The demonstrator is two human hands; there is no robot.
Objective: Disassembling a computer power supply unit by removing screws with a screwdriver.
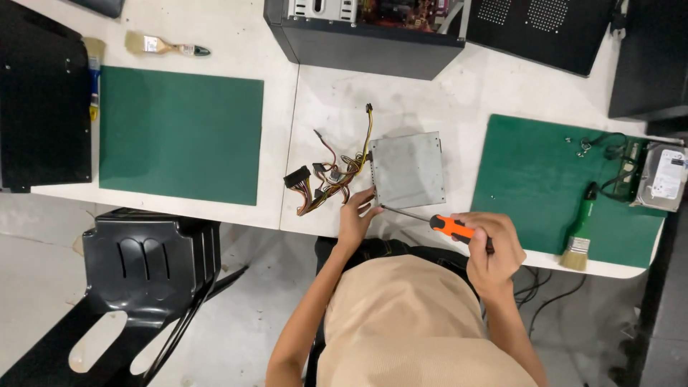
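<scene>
**Screwdriver at the Lower Edge of the Metal Box**

While the white table (459,100) fills most of the upper frame, the work itself happens at its lower edge in the centre. Two green mats lie on the table, a large one (179,132) at the left and another (545,186) at the right. At the top centre stands an open computer case (365,39). A black chair (147,269) stands on the floor at the lower left.

Between the mats, in the middle of the frame, lies a grey metal power supply box (406,170), with its bundle of coloured cables (330,175) spread to its left. The left hand (356,215) rests at the lower left corner of the box, with the fingers partly curled against it; it steadies the box more than it grips it. The right hand (494,247) is closed around the orange handle of a screwdriver (437,222), and the thin shaft points to the lower left corner of the box, just beside the left hand.

To do this step well, I think the tip must sit fully in the screw head, the shaft in line with the screw, and the left hand must press the box so it does not slide.

Smaller things lie around: a green-handled brush (579,236) at the lower right, a hard drive (663,178) at the right edge, and a second brush (165,46) at the upper left.
</scene>
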